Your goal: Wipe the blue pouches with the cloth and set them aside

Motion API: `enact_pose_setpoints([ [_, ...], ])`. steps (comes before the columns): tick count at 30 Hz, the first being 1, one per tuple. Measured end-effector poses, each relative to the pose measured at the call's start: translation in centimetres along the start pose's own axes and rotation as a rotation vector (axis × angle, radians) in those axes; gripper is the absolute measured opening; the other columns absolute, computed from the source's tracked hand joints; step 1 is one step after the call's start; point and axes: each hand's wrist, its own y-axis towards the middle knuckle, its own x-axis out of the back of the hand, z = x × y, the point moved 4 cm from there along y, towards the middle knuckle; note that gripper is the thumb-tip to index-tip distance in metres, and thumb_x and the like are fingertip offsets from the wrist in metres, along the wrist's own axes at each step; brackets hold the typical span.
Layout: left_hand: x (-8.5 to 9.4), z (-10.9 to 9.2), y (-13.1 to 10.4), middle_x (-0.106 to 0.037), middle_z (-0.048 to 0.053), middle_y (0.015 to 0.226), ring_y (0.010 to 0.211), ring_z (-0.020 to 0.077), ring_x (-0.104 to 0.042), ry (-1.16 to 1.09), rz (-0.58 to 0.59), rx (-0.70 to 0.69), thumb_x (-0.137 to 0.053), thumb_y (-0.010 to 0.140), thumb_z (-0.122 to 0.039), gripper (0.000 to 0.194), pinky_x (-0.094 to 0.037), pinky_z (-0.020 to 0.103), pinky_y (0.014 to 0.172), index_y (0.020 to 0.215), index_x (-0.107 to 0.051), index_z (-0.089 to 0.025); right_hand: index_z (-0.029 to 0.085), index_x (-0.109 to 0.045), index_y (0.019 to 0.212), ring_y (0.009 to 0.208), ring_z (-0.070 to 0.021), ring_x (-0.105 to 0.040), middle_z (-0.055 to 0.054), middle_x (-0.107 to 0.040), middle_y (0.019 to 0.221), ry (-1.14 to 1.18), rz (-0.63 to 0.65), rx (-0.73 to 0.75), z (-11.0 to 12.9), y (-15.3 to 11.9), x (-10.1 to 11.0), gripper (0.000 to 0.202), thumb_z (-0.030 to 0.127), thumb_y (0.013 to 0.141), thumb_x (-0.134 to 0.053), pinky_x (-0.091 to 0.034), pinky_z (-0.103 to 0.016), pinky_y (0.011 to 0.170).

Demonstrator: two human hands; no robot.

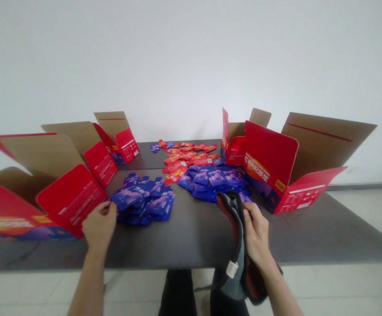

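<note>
My left hand (99, 224) is closed at the left edge of a heap of blue-purple pouches (154, 204), its fingertips pinching the corner of a top pouch (125, 197). In my right hand (256, 232) hangs a folded dark fabric piece (240, 254) with grey and reddish-brown faces and a small white label; its exact kind is not clear. It droops over the table's front edge. Just beyond it lies a second heap of blue-purple pouches (210, 180). Red-orange pouches (187, 156) are spread farther back.
Open red cartons with raised flaps stand on both sides: a large near-left carton (13, 219), others behind it such as the far-left carton (126, 145), a large right carton (269, 171) and a smaller back-right carton (237, 149). The dark table (191, 237) meets a white wall (184, 66).
</note>
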Motion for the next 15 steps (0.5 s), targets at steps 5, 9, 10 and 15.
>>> enact_pose_setpoints([
  [5, 0.3, -1.1, -2.5, -0.057, 0.021, 0.105, 0.102, 0.0389, -0.048, 0.508, -0.092, -0.333, -0.045, 0.080, -0.038, 0.050, -0.035, 0.054, 0.082, 0.122, -0.046, -0.012, 0.020, -0.052, 0.077, 0.057, -0.0098, -0.048, 0.003, -0.052, 0.065, -0.006, -0.018, -0.027, -0.1, -0.3, -0.1, 0.023, 0.032, 0.089, -0.036, -0.037, -0.020, 0.055],
  [9, -1.4, -2.6, -2.7, -0.050, 0.012, 0.126, 0.113, 0.0312, -0.043, 0.730, 0.055, -0.825, -0.039, 0.085, -0.025, 0.035, -0.034, 0.043, 0.088, 0.117, -0.054, -0.020, 0.020, -0.053, 0.078, 0.059, -0.0103, -0.050, 0.003, -0.053, 0.065, 0.010, -0.003, -0.028, -0.4, -0.3, -0.6, 0.023, 0.032, 0.088, -0.037, -0.038, -0.020, 0.056],
  [10, -1.9, -2.6, -2.5, -0.056, 0.011, 0.119, 0.111, 0.0298, -0.045, 0.742, 0.105, -0.894, -0.040, 0.085, -0.024, 0.031, -0.034, 0.042, 0.088, 0.110, -0.059, -0.020, 0.020, -0.054, 0.078, 0.059, -0.0104, -0.050, 0.003, -0.053, 0.064, 0.014, -0.003, -0.029, -0.5, -0.4, -0.7, 0.023, 0.032, 0.088, -0.037, -0.038, -0.020, 0.056],
  [15, -1.9, -3.6, -1.6, -0.069, 0.007, 0.085, 0.084, 0.0208, -0.060, 0.737, 0.009, -1.068, -0.042, 0.086, -0.025, 0.024, -0.034, 0.036, 0.086, 0.091, -0.065, -0.019, 0.019, -0.054, 0.077, 0.057, -0.0098, -0.048, 0.002, -0.053, 0.064, 0.031, -0.005, -0.032, -1.1, -0.6, -1.2, 0.025, 0.033, 0.088, -0.037, -0.037, -0.019, 0.055],
])
